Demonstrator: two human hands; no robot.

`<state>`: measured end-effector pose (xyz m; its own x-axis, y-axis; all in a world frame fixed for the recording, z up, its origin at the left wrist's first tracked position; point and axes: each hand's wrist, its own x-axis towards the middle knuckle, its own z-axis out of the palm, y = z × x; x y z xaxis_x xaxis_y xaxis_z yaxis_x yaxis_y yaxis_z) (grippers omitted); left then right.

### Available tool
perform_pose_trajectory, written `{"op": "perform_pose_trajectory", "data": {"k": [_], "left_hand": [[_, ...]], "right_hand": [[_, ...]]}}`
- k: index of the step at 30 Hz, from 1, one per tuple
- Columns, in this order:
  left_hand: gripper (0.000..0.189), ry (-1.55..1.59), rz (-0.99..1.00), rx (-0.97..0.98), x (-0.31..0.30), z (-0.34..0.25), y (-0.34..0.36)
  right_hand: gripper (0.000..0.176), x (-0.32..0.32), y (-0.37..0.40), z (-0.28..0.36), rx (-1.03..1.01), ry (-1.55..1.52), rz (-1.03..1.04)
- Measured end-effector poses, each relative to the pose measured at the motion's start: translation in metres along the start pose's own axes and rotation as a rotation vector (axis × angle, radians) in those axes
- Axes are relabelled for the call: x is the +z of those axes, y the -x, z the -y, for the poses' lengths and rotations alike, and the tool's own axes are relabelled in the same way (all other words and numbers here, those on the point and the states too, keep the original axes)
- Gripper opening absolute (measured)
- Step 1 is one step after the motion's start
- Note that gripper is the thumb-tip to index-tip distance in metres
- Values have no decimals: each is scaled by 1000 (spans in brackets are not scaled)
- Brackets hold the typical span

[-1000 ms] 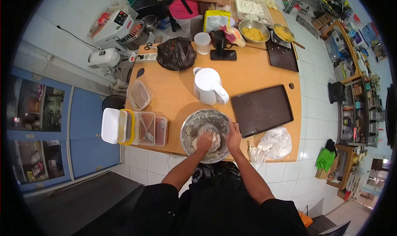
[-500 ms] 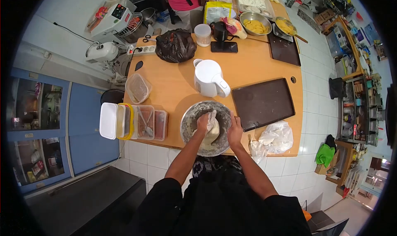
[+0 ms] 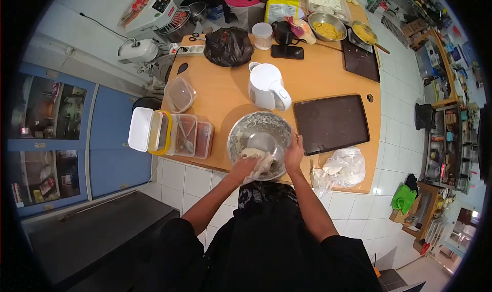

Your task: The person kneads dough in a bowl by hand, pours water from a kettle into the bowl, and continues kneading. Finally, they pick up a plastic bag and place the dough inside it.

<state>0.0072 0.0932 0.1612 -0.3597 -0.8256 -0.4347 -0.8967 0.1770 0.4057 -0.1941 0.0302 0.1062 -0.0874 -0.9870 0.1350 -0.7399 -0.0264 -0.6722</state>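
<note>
Two hands are working in one bowl (image 3: 259, 119) at the near table (image 3: 225, 100) edge. The fisheye rim is cutting off the far end of the table and the co-worker there, of whom only a pink top is showing. The left hand (image 3: 245, 167) is covering most of the dough (image 3: 262, 163), so the lump's full shape is hard to make out. That hand's fingers are closing around the dough, pressing it at the bowl's near rim. The right hand (image 3: 293, 153) is clamping the bowl's right rim, with its fingertips hiding over the edge.

The bowl is round metal, its inside smeared with floury residue. The dough is pale, soft and ragged. Just behind the bowl a smooth white plastic kettle (image 3: 266, 84) is standing. Right of it a flat dark rectangular tray (image 3: 332, 123) is lying, and near that a crumpled clear bag (image 3: 343, 169). To the left, clear lidded tubs (image 3: 177, 136) are sitting in a row.

Versus half a second ago, the dough is sitting lower and nearer the person, no longer stretched up mid-bowl. The right hand is staying on the rim.
</note>
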Motion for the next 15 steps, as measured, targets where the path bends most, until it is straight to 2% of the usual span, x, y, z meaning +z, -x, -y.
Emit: {"op": "perform_pose_trajectory", "data": {"k": [1, 4, 7, 10, 13, 15], "left_hand": [[49, 7, 62, -70, -14, -2, 1], [48, -79, -123, -149, 19, 18, -24], [38, -171, -6, -161, 42, 19, -44], [32, -320, -616, -42, 49, 5, -47], [28, -75, -436, -138, 69, 3, -60], [27, -71, -414, -46, 77, 10, -69]], "right_hand": [[73, 0, 1, 3, -14, -12, -7], [69, -8, -1, 16, 5, -56, 3], [69, -7, 0, 15, 6, -50, -25], [69, -6, -1, 12, -40, -59, -56], [72, -5, -1, 11, 19, -66, 8], [72, -4, -4, 11, 25, -79, 7]]}}
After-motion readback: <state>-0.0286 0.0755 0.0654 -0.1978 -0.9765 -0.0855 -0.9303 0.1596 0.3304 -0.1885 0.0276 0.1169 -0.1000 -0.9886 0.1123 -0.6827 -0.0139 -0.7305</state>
